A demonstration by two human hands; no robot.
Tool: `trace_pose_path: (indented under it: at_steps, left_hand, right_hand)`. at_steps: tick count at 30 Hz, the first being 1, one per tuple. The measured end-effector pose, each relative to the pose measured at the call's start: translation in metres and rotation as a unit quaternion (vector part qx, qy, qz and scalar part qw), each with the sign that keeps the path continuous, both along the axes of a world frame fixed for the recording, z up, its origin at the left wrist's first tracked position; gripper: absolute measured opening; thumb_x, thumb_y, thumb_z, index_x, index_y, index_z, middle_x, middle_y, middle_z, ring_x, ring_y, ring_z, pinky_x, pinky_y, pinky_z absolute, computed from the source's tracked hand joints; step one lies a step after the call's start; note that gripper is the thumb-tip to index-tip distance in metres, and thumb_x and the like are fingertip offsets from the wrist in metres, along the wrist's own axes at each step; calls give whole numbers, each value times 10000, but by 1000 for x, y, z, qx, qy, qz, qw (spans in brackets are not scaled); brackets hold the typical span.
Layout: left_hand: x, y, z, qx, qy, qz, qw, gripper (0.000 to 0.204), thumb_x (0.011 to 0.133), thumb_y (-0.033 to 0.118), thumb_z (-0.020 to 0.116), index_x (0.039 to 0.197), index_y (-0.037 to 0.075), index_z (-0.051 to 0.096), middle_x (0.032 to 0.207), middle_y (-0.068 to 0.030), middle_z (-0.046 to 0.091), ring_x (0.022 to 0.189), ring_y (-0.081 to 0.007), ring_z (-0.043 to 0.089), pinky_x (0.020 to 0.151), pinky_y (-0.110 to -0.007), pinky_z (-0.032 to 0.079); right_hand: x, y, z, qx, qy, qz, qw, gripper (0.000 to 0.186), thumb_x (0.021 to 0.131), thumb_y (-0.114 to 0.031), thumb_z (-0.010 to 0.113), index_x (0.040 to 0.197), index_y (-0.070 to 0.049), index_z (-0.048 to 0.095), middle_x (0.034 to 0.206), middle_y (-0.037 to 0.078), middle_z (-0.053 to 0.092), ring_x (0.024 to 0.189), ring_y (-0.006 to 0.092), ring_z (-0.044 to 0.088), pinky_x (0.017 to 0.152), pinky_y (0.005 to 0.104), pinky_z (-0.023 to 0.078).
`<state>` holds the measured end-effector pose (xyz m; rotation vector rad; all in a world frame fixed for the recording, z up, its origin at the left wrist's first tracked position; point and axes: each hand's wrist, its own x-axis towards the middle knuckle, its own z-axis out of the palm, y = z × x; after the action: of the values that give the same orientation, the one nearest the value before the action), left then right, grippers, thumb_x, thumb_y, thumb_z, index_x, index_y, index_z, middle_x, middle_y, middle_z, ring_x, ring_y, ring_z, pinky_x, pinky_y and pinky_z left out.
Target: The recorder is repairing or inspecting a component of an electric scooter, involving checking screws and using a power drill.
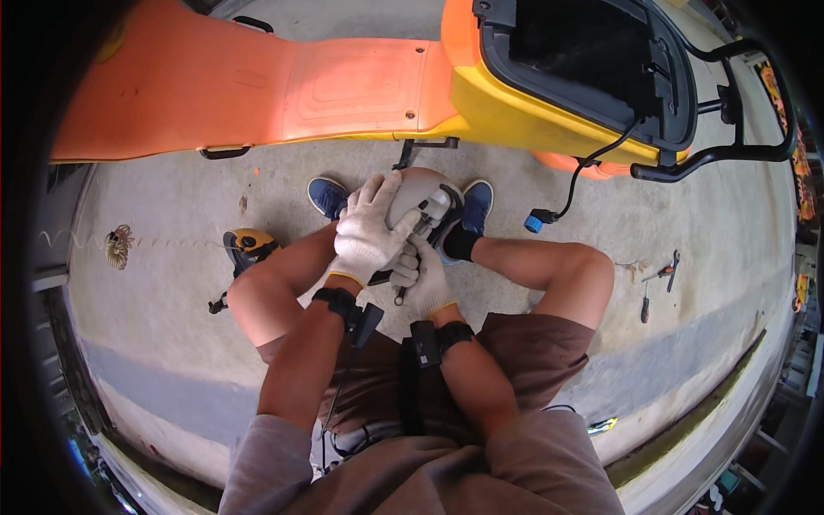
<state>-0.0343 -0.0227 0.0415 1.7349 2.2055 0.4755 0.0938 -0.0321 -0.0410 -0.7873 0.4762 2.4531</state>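
Note:
Between my feet is a rounded, pale grey-beige piece (414,187) with a dark rim and a whitish fitting (436,204) on its right side; I cannot make out its kind. My left hand (367,230), in a white knit glove, lies over its left side with the fingers stretched out, thumb toward the fitting. Just below, my gloved right hand (425,279) is closed around a metal wrench (400,297), whose ring end pokes out under the fingers. The wrench's other end is hidden by my hands.
An orange and yellow vehicle body (360,90) spans the far side, with a black tubular rack (730,159) and a hanging cable with a blue connector (534,223). Left lie a yellow-black tool (250,244) and a coiled cord (119,247); right, a screwdriver (645,310) and another hand tool (672,271).

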Motion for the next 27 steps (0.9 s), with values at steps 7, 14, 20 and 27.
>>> trace_pose_path:
  at_steps: [7,14,20,27]
  left_hand:
    - [-12,-3,-6,47,-75,-34,995,613,954,484,480,1476,166,427,1471,-197,434,1333,-414,410,1096,-501,348]
    - [-10,-7,-14,58,-59,-27,996,585,983,461,410,1487,164,414,1468,-218,437,1326,-442,407,1093,-515,341]
    - [-14,-6,-15,66,-52,-34,996,580,985,457,400,1486,165,418,1467,-217,442,1318,-440,422,1087,-510,351]
    - [-14,-8,-15,78,-61,-23,995,549,974,427,434,1448,152,472,1452,-201,468,1287,-423,461,1076,-504,369]
  right_hand:
    - [-1,0,3,11,23,-4,1000,342,1003,-328,504,697,-202,414,513,-97,282,366,48,239,330,215,191]
    - [-11,-3,12,48,-40,-10,998,338,1007,-344,493,712,-196,417,526,-89,301,381,54,252,349,215,218]
    - [-13,-3,8,6,-63,-8,998,358,1009,-341,488,693,-202,393,497,-96,254,353,50,201,322,219,188]
    - [-12,-9,0,0,22,-42,999,380,998,-317,503,660,-219,362,489,-101,236,346,47,200,320,226,165]
